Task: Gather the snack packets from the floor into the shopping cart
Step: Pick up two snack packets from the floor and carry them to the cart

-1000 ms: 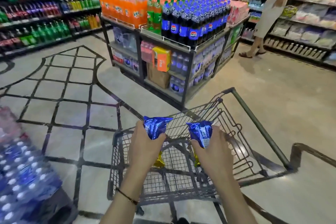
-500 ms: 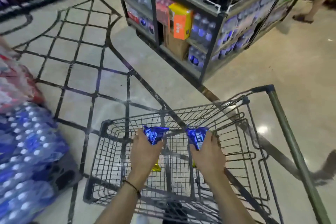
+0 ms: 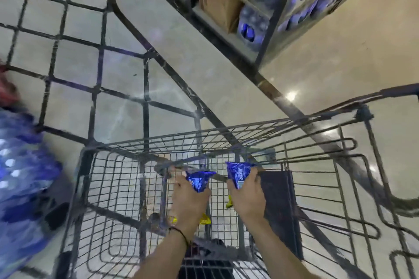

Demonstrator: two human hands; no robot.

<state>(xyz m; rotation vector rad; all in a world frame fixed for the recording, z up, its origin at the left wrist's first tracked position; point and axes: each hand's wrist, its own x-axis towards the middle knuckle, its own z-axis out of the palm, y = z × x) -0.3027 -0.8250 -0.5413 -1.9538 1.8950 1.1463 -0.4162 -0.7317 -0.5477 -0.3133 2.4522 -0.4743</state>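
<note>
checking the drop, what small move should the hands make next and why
Likely open both hands and let go: the left hand grips the left packet, the right hand the right packet, both held within the cart basket.

I am gripping one crinkly, glossy blue foil packet in my left hand and a second foil packet in my right hand. The shopping cart is looking like dull grey wire metal. The polished floor is glaring with reflections, and the brown cardboard box is looking matt.
</note>
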